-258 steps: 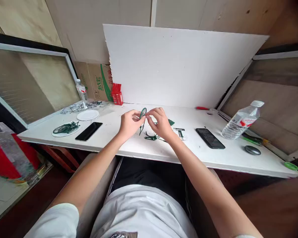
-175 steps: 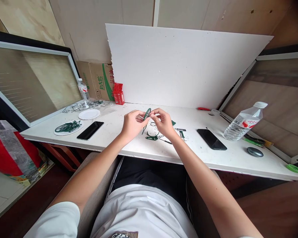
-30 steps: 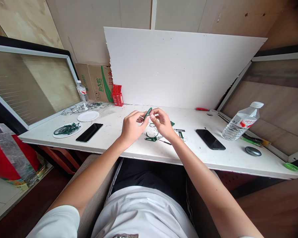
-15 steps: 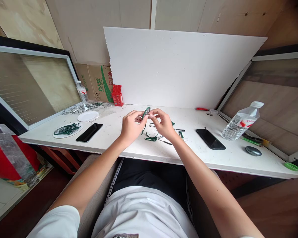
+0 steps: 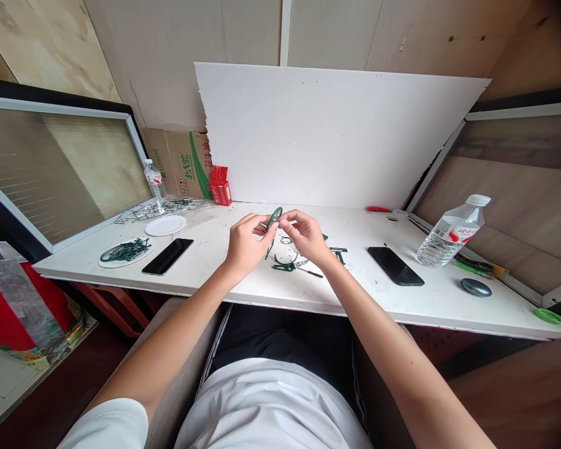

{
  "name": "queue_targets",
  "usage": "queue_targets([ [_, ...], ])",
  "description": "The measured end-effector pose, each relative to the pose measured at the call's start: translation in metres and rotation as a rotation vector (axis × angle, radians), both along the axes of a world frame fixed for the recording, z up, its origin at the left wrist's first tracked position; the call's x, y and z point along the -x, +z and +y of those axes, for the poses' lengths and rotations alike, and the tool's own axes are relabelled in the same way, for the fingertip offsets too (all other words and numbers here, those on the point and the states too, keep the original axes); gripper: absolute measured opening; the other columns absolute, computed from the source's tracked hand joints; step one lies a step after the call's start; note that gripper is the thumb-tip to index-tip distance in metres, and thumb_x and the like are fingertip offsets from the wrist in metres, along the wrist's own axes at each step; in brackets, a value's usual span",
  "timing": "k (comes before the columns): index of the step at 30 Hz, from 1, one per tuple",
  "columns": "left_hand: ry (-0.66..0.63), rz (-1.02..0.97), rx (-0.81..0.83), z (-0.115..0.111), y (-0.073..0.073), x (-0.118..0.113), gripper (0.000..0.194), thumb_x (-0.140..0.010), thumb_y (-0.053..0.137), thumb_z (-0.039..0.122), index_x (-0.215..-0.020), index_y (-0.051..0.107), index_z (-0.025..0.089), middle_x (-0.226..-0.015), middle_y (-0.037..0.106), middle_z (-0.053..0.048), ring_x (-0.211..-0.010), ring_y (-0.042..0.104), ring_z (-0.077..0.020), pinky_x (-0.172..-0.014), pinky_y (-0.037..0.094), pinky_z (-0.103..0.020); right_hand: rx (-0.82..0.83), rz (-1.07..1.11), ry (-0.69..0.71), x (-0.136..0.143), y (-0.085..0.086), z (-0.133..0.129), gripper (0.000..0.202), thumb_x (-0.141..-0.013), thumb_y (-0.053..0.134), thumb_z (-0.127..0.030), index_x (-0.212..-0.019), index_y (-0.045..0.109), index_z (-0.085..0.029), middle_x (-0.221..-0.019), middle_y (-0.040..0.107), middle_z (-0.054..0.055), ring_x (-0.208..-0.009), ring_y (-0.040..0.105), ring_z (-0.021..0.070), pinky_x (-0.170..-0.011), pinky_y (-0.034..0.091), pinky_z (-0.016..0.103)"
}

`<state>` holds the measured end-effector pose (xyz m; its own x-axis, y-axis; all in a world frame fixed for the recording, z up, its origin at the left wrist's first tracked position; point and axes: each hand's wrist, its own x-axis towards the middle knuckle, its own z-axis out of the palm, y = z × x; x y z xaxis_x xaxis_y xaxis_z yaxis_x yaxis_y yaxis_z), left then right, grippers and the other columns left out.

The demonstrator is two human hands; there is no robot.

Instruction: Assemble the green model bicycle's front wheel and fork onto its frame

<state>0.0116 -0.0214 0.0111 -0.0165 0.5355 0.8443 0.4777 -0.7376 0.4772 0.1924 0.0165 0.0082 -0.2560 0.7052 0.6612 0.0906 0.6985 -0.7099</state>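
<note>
Both hands pinch one small round green plastic wheel (image 5: 275, 217) above the white table (image 5: 224, 274): left hand (image 5: 244, 242), right hand (image 5: 307, 237). Assembly looks partial; loose green pieces (image 5: 285, 265) lie just beneath the wheel, unattached.

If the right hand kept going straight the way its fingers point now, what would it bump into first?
The right hand points left toward the small green wheel pinched between both hands, so it would meet that first, then the left hand right behind it. Depth is hard to judge here.
</note>
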Motion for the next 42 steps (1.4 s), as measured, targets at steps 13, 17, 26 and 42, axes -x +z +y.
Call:
queue_targets([
  [13,-0.054,0.035,-0.022,-0.004,0.002,0.0,0.019,-0.087,0.075,0.016,-0.106,0.078,0.019,-0.097,0.078,-0.005,-0.076,0.073,-0.014,-0.073,0.065,-0.028,0.022,0.066,0.075,0.0,-0.003,0.005,0.033,-0.097,0.07,-0.058,-0.098,0.07,-0.025,-0.101,0.072,0.005,-0.095,0.065,0.0204,-0.086,0.054,0.037],
  [17,-0.053,0.042,-0.028,-0.004,0.002,-0.001,0.019,-0.087,0.074,0.015,-0.105,0.078,0.019,-0.097,0.078,-0.005,-0.075,0.072,-0.0137,-0.072,0.065,-0.027,0.017,0.058,0.081,-0.001,-0.004,0.007,0.034,-0.097,0.069,-0.058,-0.097,0.068,-0.025,-0.102,0.072,0.005,-0.096,0.065,0.0209,-0.088,0.054,0.038],
  [26,-0.054,0.036,-0.02,-0.005,0.001,-0.001,0.018,-0.088,0.075,0.016,-0.105,0.078,0.02,-0.097,0.077,-0.004,-0.077,0.074,-0.0142,-0.075,0.065,-0.027,0.04,0.055,0.091,0.004,0.002,-0.005,0.037,-0.098,0.067,-0.061,-0.098,0.063,-0.025,-0.102,0.068,0.004,-0.095,0.062,0.0203,-0.087,0.051,0.037],
  [42,-0.021,-0.023,0.034,-0.005,0.002,-0.003,0.012,-0.089,0.076,0.028,-0.098,0.078,0.02,-0.089,0.077,-0.005,-0.069,0.07,-0.0142,-0.069,0.062,-0.029,0.0,0.016,0.067,0.009,-0.003,-0.006,0.036,-0.103,0.058,-0.061,-0.103,0.06,-0.025,-0.108,0.068,0.006,-0.097,0.064,0.0201,-0.089,0.052,0.036],
])
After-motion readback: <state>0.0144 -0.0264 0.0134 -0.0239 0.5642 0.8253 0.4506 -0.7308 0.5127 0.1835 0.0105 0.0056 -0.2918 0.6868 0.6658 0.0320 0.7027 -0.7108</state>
